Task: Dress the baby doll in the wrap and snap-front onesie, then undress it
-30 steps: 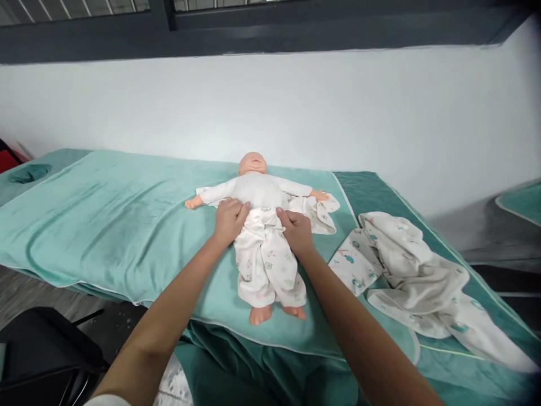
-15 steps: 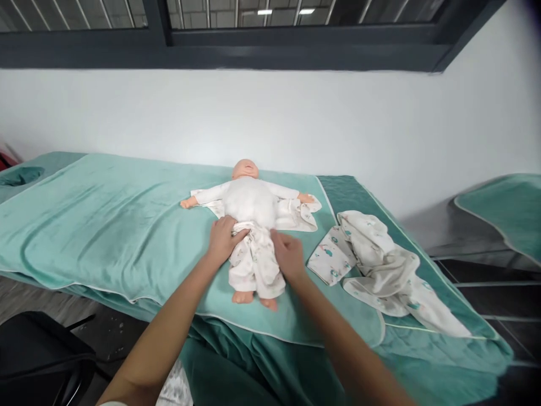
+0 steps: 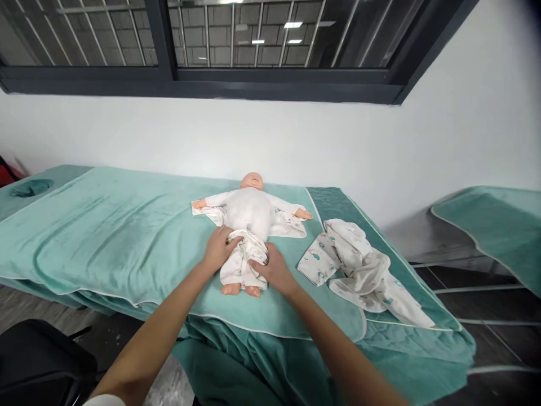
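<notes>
A baby doll (image 3: 250, 207) with a white cloth body lies on its back, arms spread and feet toward me. White printed baby pants (image 3: 236, 269) cover its legs, with the waistband bunched around its lower belly. My left hand (image 3: 217, 249) grips the waistband at the left hip, thumb over the top. On the other side my right hand (image 3: 276, 270) pinches the pants' bunched cloth, thumb lying across the front. Under the doll's arms a printed baby garment (image 3: 289, 225) is spread out.
Right of the doll lie a folded printed cloth (image 3: 318, 260) and a crumpled white printed cloth (image 3: 363, 265). The bed (image 3: 110, 225) has a green cover and stands against a white wall (image 3: 253, 135) below a barred window. A black chair (image 3: 42, 361) is at lower left.
My right hand has moved from beside the doll's hip onto the pants and now holds their side. The pants look more bunched on the right. The camera view has tilted up slightly.
</notes>
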The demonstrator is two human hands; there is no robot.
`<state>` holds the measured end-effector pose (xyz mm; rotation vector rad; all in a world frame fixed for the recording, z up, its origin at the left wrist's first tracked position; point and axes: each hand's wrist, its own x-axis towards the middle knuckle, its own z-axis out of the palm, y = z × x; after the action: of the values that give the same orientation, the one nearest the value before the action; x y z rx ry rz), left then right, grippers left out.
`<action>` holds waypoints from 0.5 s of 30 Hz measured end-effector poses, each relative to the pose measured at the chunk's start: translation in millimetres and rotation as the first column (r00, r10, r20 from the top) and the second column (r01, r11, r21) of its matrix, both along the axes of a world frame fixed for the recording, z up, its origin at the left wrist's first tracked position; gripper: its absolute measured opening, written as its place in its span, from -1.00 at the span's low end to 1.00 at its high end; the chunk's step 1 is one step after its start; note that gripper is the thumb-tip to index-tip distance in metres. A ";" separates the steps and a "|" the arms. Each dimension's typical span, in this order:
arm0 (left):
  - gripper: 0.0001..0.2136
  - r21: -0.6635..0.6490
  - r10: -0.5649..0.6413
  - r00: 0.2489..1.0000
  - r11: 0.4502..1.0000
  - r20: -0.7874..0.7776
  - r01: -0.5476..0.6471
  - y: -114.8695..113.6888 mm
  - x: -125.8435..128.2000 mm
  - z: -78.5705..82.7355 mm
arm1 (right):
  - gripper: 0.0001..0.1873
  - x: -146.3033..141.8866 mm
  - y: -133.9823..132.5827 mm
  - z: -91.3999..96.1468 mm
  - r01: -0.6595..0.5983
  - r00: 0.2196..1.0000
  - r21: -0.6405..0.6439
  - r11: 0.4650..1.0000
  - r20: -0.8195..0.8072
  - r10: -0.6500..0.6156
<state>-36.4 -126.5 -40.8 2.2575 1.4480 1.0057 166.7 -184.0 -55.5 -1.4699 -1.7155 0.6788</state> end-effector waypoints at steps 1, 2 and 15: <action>-0.75 -0.025 -0.024 0.999 0.999 0.024 0.025 -13.6 -3.9 0.4 | -0.63 -0.7 1.6 -2.3 -0.002 1.000 0.017 1.000 -0.017 0.002; -0.73 -0.056 -0.051 0.998 0.997 0.036 0.053 -27.1 -8.3 0.7 | -0.70 -0.9 3.1 -4.3 -0.002 1.000 0.038 0.999 -0.028 0.003; 0.01 -0.088 -0.183 0.968 0.981 -0.173 0.170 -84.0 -1.4 -13.1 | -0.90 7.2 30.8 -8.8 0.007 0.983 0.066 0.998 -0.182 0.006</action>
<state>-37.8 -210.5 -53.9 2.4256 1.2973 0.6991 173.8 -153.2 -64.3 -1.3203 -1.5823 0.7258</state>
